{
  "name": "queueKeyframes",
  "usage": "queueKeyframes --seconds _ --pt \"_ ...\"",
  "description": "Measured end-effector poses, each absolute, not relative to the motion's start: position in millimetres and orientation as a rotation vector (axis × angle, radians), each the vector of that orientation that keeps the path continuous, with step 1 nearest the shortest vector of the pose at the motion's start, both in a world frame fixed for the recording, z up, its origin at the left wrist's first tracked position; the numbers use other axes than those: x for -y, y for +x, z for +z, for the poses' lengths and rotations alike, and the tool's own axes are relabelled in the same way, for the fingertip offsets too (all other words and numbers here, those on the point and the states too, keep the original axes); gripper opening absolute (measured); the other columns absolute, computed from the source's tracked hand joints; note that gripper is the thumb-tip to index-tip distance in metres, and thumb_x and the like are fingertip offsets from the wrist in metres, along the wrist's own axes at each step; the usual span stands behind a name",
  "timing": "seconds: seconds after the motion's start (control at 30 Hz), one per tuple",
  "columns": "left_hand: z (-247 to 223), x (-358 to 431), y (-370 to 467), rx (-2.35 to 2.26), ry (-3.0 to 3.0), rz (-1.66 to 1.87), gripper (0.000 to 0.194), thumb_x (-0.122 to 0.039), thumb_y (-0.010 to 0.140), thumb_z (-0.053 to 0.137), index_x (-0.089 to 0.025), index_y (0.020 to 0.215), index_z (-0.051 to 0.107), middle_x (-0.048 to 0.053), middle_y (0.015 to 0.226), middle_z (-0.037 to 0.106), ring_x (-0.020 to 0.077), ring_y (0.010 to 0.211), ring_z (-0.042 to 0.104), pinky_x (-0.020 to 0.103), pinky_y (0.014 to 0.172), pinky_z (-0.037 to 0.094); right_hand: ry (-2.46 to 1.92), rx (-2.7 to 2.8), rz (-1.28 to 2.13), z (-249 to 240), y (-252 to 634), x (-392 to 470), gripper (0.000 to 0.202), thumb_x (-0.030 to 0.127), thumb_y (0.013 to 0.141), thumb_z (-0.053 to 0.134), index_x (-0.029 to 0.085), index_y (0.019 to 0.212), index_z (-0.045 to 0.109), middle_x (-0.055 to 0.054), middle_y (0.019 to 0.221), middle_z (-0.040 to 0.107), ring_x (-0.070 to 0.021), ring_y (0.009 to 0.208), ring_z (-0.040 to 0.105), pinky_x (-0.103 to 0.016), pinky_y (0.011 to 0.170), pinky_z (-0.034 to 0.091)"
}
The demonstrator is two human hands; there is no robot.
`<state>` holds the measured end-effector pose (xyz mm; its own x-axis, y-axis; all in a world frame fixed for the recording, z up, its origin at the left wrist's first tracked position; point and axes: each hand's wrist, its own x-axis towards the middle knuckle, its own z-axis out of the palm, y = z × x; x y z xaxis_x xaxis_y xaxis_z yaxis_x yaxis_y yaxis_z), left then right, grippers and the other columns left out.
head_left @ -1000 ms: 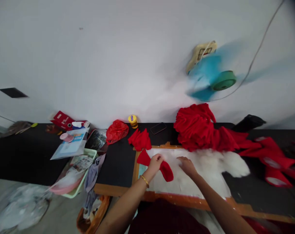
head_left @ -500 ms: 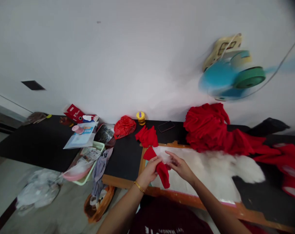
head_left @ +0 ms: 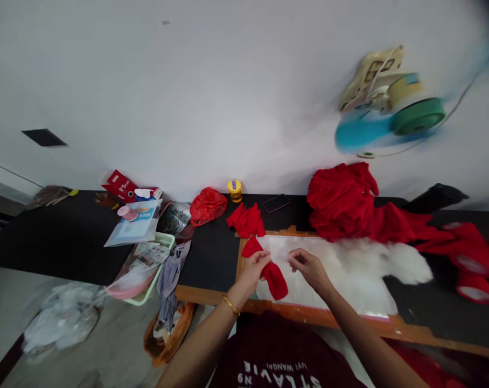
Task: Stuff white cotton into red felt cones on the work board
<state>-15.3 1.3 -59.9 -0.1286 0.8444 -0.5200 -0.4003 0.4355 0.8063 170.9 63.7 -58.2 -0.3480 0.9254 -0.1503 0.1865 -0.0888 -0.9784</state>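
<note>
My left hand [head_left: 253,271] pinches the middle of a red cloth piece [head_left: 277,281], which slants over the left end of a white sheet [head_left: 329,291]. To its right, apart from the cloth, my right hand [head_left: 307,267] has its fingers pressed together; whatever they hold, perhaps a wisp of white fluff, is too small to make out. Behind my left hand lies a small heap of red cloth [head_left: 245,220]. Fluffy white stuffing [head_left: 406,263] spreads over the right part of the sheet.
A large red cloth pile [head_left: 341,202] is at the back right, below a blue wall fan [head_left: 361,132]. Along the back are a phone [head_left: 276,203], a yellow-lidded jar [head_left: 235,191] and a red plastic bag [head_left: 207,206]. A green basket [head_left: 163,240] stands left.
My right hand has moved away from the red cloth. The white fluff that was between my hands no longer shows there. The view has shifted slightly.
</note>
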Motion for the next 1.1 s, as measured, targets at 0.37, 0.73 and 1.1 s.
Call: queueKeyframes --seconds 0.37,0.73,1.1 --pt "-89 4 -27 -1.626 0.602 1.124 0.018 -0.018 0.072 0.069 -0.014 0.089 0.066 0.001 0.072 0.062 0.0112 0.061 0.055 0.023 0.058 0.044 -1.236 1.490 1.611 -43 152 -9 0.036 0.043 0.085 0.057 0.020 0.112 0.063 0.004 0.063 0.058 -0.0147 0.055 0.056 -0.028 0.057 0.048" --pt "-57 10 -15 -1.589 0.840 1.038 0.034 -0.031 0.085 0.054 -0.015 0.108 0.073 -0.001 0.057 0.061 0.0096 0.040 0.040 0.022 0.043 0.034 -1.173 1.849 0.988 -84 108 -6 0.018 0.028 0.087 0.048 0.022 0.084 0.065 -0.009 0.090 0.067 -0.0230 0.082 0.064 -0.036 0.076 0.053" --pt "-9 11 -3 -1.493 1.346 0.982 0.034 -0.027 0.089 0.053 -0.021 0.116 0.073 0.010 0.109 0.074 0.0242 0.095 0.066 0.035 0.090 0.050 -1.075 1.131 1.712 -70 111 -8 0.010 0.031 0.072 0.060 0.021 0.071 0.061 0.001 0.060 0.060 -0.0151 0.056 0.053 -0.028 0.055 0.047"
